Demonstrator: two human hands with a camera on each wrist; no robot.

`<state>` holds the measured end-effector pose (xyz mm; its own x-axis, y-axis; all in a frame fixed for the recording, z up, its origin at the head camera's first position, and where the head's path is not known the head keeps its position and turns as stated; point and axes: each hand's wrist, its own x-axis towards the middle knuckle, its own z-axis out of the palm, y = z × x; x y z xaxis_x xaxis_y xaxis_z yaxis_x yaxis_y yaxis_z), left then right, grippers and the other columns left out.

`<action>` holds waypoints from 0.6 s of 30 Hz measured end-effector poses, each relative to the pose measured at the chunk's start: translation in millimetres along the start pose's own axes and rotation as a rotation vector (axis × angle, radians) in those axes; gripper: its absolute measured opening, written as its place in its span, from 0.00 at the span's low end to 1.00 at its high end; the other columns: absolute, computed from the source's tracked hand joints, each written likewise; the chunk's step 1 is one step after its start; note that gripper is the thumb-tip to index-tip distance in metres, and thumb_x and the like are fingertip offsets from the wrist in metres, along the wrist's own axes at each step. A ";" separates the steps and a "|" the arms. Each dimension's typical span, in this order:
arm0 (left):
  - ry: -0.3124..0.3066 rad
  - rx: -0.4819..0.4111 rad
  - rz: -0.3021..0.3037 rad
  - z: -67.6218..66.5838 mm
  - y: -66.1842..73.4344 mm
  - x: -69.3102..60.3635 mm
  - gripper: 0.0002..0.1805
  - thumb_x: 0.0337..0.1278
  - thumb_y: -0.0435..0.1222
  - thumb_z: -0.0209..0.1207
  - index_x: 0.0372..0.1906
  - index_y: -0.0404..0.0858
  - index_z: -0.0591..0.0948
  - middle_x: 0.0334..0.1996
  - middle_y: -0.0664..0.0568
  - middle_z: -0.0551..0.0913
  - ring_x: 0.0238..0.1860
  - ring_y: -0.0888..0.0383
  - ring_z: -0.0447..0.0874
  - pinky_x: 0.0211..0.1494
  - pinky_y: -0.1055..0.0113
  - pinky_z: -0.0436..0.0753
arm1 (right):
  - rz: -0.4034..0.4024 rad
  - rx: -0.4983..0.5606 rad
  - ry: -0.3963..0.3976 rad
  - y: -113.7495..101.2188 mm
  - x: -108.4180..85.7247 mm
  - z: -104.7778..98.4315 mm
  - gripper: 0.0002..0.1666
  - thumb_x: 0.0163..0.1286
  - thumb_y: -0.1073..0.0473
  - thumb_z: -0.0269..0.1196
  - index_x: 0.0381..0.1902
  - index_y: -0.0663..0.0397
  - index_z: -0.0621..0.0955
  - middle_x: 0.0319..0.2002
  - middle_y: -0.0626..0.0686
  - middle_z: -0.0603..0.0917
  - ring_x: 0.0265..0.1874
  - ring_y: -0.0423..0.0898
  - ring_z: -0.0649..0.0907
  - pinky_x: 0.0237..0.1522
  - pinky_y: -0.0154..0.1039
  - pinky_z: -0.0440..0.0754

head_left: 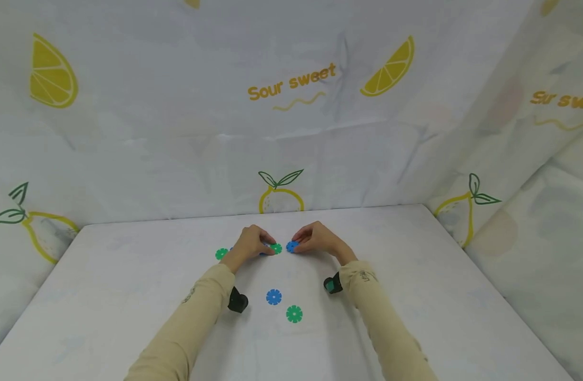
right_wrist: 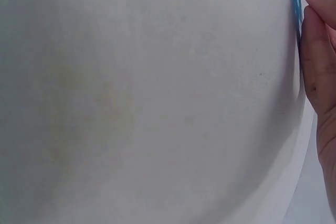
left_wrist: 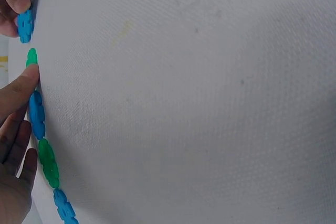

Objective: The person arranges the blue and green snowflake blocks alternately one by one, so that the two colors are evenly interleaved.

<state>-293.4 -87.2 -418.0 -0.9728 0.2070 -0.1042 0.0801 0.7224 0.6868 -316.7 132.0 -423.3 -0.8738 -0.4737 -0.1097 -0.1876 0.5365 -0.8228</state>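
The left hand pinched a green disc; just right of it, the right hand pinched a blue disc!

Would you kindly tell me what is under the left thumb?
A green disc sticks out there; the portion covered by the left hand cannot be seen.

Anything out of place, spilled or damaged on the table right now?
Nothing stands out: no spill or visible damage on the white-covered table. One notched blue plastic disc and one notched green plastic disc lie apart from the row of green and blue discs at the left hand, but are probably just loose pieces.
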 end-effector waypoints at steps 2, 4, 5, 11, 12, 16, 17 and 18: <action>-0.001 -0.006 -0.005 -0.6 -0.7 0.2 0.11 0.43 0.31 0.72 0.37 0.36 0.88 0.35 0.51 0.86 0.40 0.56 0.78 0.50 0.61 0.77 | 0.002 -0.020 0.000 -2.1 0.7 0.8 0.14 0.55 0.66 0.72 0.40 0.64 0.85 0.37 0.53 0.86 0.33 0.40 0.83 0.42 0.35 0.81; -0.005 -0.008 -0.004 -0.8 -1.0 -0.1 0.11 0.43 0.30 0.72 0.37 0.36 0.88 0.35 0.51 0.86 0.40 0.56 0.79 0.49 0.61 0.78 | 0.001 -0.046 -0.002 -4.3 0.7 1.5 0.14 0.55 0.65 0.72 0.40 0.64 0.85 0.36 0.53 0.86 0.32 0.40 0.82 0.42 0.34 0.81; -0.005 -0.009 -0.005 -0.9 -1.0 -0.1 0.11 0.44 0.31 0.72 0.37 0.36 0.88 0.35 0.50 0.86 0.40 0.56 0.79 0.50 0.60 0.78 | 0.003 -0.056 -0.003 -5.4 0.6 1.7 0.14 0.55 0.65 0.72 0.40 0.64 0.85 0.36 0.53 0.86 0.32 0.40 0.82 0.41 0.34 0.81; -0.004 -0.005 -0.010 -1.1 -1.1 -0.2 0.11 0.43 0.30 0.72 0.37 0.36 0.88 0.35 0.50 0.86 0.40 0.55 0.79 0.50 0.61 0.78 | -0.002 -0.108 -0.007 -9.0 1.3 2.3 0.14 0.55 0.64 0.72 0.40 0.63 0.85 0.35 0.52 0.86 0.30 0.39 0.81 0.40 0.33 0.80; -0.004 -0.004 -0.009 -1.0 -1.1 -0.1 0.11 0.43 0.30 0.72 0.37 0.36 0.88 0.35 0.50 0.86 0.40 0.55 0.79 0.50 0.61 0.78 | -0.003 -0.114 -0.007 -9.1 1.6 2.3 0.14 0.55 0.64 0.73 0.39 0.63 0.86 0.35 0.52 0.87 0.30 0.39 0.81 0.40 0.33 0.81; -0.009 -0.001 0.000 -0.9 -0.8 0.7 0.11 0.43 0.30 0.72 0.37 0.36 0.88 0.35 0.50 0.87 0.40 0.55 0.79 0.50 0.60 0.78 | -0.003 -0.138 -0.009 -9.8 2.8 2.0 0.14 0.54 0.64 0.73 0.39 0.63 0.86 0.36 0.53 0.87 0.30 0.39 0.82 0.40 0.33 0.81; -0.010 0.001 0.003 -0.9 -0.7 1.0 0.11 0.43 0.30 0.72 0.37 0.36 0.88 0.34 0.51 0.87 0.40 0.55 0.79 0.51 0.60 0.78 | -0.008 -0.147 -0.010 -9.9 3.0 1.8 0.14 0.54 0.64 0.73 0.39 0.63 0.86 0.36 0.53 0.87 0.31 0.39 0.82 0.40 0.33 0.81; -0.012 0.000 0.002 -1.0 -0.5 1.2 0.11 0.43 0.30 0.72 0.37 0.36 0.88 0.34 0.51 0.87 0.40 0.55 0.79 0.51 0.60 0.78 | -0.008 -0.153 -0.010 -9.9 3.3 1.5 0.14 0.54 0.65 0.73 0.39 0.62 0.86 0.36 0.53 0.87 0.31 0.39 0.82 0.40 0.33 0.81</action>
<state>-294.8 -88.0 -417.8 -0.9700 0.2163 -0.1110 0.0824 0.7218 0.6871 -317.1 124.0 -416.3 -0.8677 -0.4848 -0.1101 -0.2612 0.6330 -0.7287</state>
